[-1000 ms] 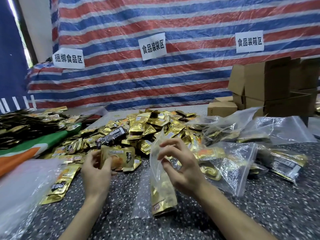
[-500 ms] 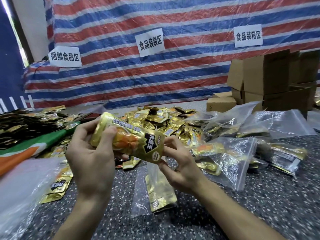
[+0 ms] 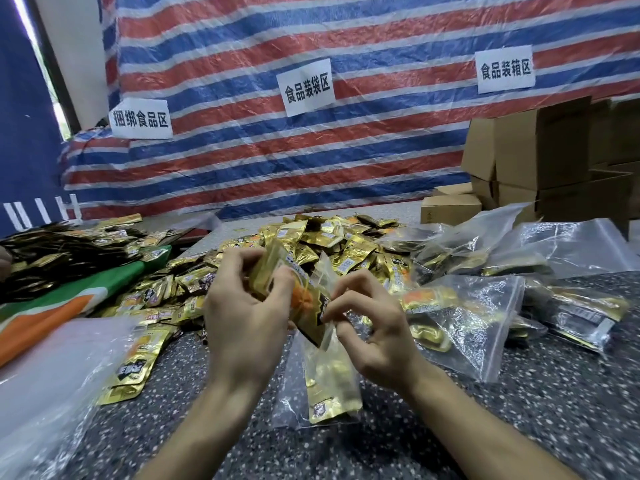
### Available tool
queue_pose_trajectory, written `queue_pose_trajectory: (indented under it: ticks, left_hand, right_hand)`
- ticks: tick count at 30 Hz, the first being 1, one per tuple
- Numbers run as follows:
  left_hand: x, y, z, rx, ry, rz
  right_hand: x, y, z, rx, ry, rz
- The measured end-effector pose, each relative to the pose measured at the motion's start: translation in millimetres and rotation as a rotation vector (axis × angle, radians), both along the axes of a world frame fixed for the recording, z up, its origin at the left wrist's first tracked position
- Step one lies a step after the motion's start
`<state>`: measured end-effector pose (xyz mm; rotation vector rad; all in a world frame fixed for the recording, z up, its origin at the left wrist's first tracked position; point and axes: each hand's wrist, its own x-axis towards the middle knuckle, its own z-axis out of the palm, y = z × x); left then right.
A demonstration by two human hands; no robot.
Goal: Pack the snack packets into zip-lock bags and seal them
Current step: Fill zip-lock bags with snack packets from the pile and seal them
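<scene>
The left hand (image 3: 242, 317) grips a small stack of gold snack packets (image 3: 304, 303), its fingers curled round them, with the lower end at the mouth of a clear zip-lock bag (image 3: 325, 372). The right hand (image 3: 377, 334) pinches the rim of that bag between thumb and fingers. The bag hangs down to the speckled surface (image 3: 519, 417) and already has gold packets inside.

Directly behind the hands a loose pile of gold packets (image 3: 332, 244) spreads across the surface. To the right, just beside the right hand, lie filled zip-lock bags (image 3: 464, 306), overlapping one another. A few loose packets (image 3: 138, 358) lie left of the left hand, partly under a sheet of cloudy plastic (image 3: 52, 382). Further left, a heap of darker packets (image 3: 52, 251) rests on a green and orange cloth (image 3: 69, 299). Cardboard boxes (image 3: 519, 150) stand stacked at the far right. A red, white and blue striped tarp (image 3: 346, 161) covers the back wall and carries three paper signs (image 3: 306, 86).
</scene>
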<state>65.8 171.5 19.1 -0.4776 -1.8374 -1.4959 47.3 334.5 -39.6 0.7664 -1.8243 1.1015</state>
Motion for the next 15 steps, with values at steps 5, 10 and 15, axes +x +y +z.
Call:
queue_pose_trajectory:
  ticks: [5, 10, 15]
  left_hand:
    - [-4, 16, 0, -0.302, -0.097, 0.008]
    - [-10, 8, 15, -0.475, -0.222, -0.135]
    - [-5, -4, 23, -0.802, 0.045, -0.095]
  right_hand:
    - [2, 2, 5, -0.020, 0.091, -0.023]
    - [3, 7, 8, -0.003, 0.117, -0.068]
    - [3, 4, 11, -0.005, 0.166, -0.058]
